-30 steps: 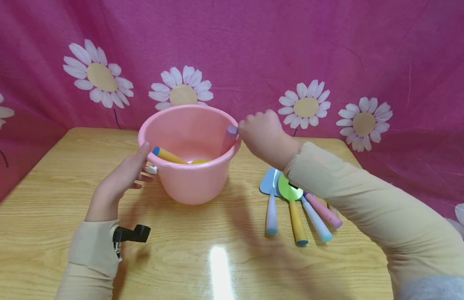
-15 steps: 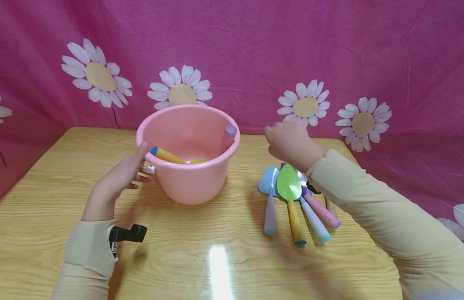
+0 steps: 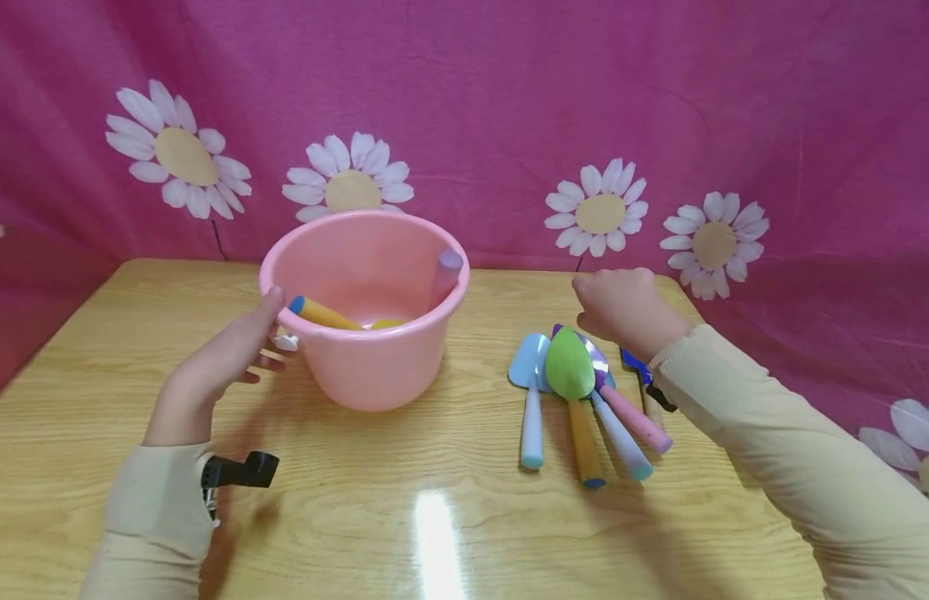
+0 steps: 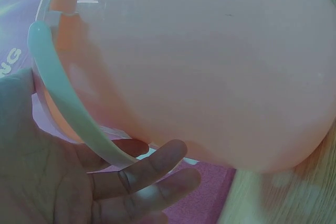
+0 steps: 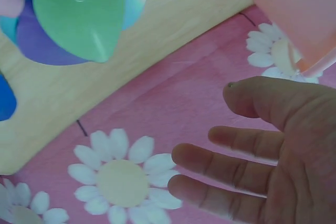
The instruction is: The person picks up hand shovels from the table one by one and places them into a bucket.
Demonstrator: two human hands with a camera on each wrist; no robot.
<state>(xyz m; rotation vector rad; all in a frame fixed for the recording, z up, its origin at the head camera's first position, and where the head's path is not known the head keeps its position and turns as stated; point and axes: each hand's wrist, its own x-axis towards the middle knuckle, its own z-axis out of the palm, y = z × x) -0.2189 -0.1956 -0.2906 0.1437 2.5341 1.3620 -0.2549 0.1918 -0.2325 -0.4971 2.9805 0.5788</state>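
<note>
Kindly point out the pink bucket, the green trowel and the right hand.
Pink bucket (image 3: 370, 367): head view, outer wall.
Green trowel (image 3: 571, 375): head view, blade.
Right hand (image 3: 626, 310): head view, back of the hand.

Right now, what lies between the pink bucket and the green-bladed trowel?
The head view shows bare wooden tabletop beside the bucket, then a light-blue-bladed shovel.

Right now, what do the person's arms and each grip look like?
The left sleeve and right sleeve are long and beige. A black device juts from the left cuff, with a small silvery piece beneath it; another black piece shows by the right cuff. The left grip and right grip are ungloved, with no rings visible.
</note>
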